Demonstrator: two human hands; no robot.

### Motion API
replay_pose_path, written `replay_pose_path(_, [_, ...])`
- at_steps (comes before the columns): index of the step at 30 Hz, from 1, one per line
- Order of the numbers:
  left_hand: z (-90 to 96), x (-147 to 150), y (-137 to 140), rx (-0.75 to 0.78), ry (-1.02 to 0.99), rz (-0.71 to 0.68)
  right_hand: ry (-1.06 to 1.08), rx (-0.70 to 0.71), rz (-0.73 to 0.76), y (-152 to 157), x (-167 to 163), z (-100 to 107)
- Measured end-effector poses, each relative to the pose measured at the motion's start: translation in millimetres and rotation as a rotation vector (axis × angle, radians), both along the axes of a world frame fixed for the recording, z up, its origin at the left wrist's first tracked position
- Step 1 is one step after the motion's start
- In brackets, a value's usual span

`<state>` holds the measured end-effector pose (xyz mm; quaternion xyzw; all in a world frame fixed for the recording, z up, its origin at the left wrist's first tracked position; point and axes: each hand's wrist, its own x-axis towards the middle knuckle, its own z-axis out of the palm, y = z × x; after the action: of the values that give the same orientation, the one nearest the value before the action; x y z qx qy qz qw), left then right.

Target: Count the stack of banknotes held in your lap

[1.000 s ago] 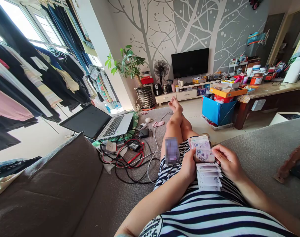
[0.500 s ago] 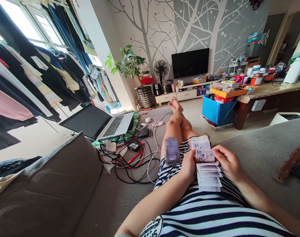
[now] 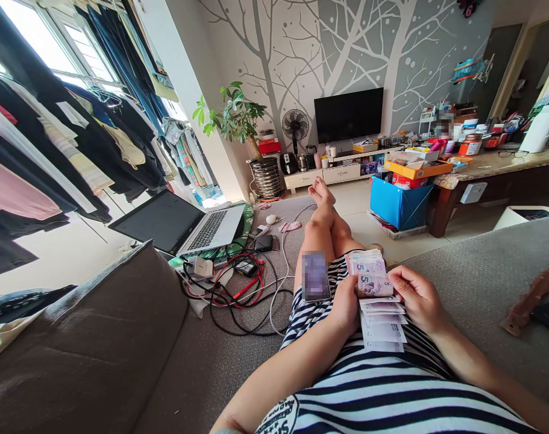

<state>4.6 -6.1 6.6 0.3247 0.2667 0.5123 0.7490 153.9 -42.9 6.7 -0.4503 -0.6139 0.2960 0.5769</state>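
Snugly between left grip (image 3: 345,303), right grip (image 3: 419,296), banknotes (image 3: 373,286)

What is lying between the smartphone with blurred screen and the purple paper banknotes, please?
In the head view, dark-and-white striped fabric lies between them; lower down, the left hand, holding the banknotes, is also between.

Tree-patterned wall (image 3: 341,54), bright window (image 3: 39,36) — far left, pale tiled floor (image 3: 354,208), grey sofa (image 3: 197,361)
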Motion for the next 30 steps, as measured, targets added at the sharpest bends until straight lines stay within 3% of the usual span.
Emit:
replay_pose_path(12, [-0.8, -1.1, -0.1, -0.032, -0.001, 0.001, 0.026, -0.004, 0.018, -1.7, -1.9, 2.6])
replay_pose_path(19, [-2.2, -1.6, 0.7, -0.055, -0.01, 0.024, 0.1, -0.02, 0.154, -4.1, -4.8, 6.9])
replay_pose_path(27, [3.2, -1.3, -1.9, -0.049, -0.012, 0.045, 0.07, -0.048, -0.111, 11.8, 0.8, -2.2])
replay_pose_path(30, [6.4, -1.5, -3.8, -0.048, -0.008, 0.047, 0.041, -0.048, -0.127, 14.4, 2.0, -6.0])
